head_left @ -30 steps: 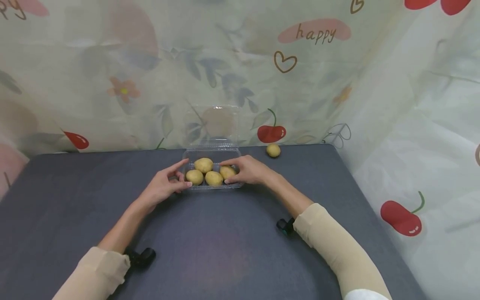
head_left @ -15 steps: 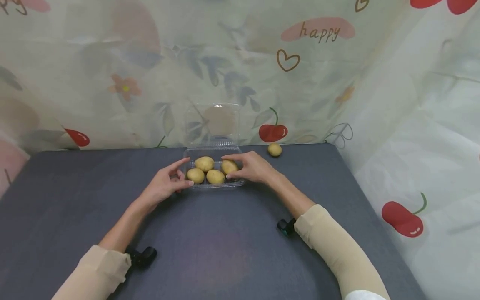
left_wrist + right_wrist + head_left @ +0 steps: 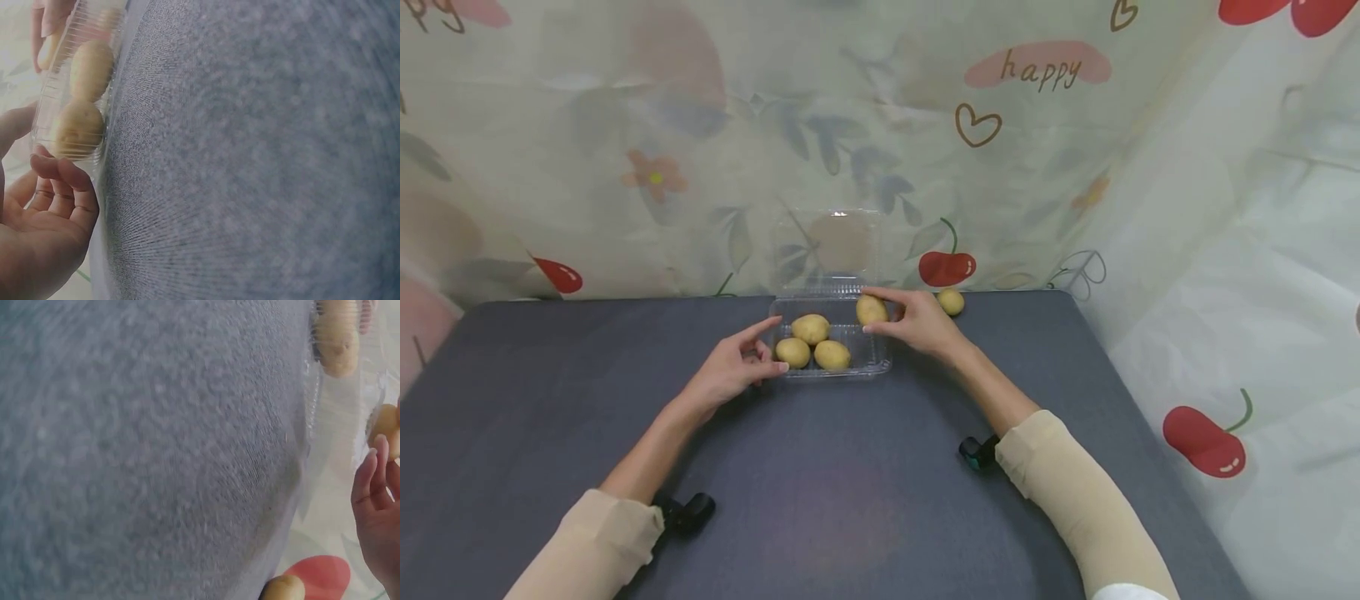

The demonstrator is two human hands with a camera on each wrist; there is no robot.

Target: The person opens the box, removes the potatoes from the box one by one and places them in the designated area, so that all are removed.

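A clear plastic clamshell container lies at the table's far edge, its lid raised behind it. Three potatoes sit inside: one at the back, one at the front left and one at the front middle. My left hand holds the container's left end between thumb and index finger; in the left wrist view its other fingers curl by the end wall. With thumb and fingertips, my right hand pinches another potato, raised over the container's back right part.
A loose potato rests on the dark grey table near its back edge, just behind my right hand. A printed cloth hangs directly behind the table, and a pale sheet hangs along the right side.
My right hand has lifted the gripped potato out of its place at the container's right end, up and slightly right. The left hand has stayed at the left end.
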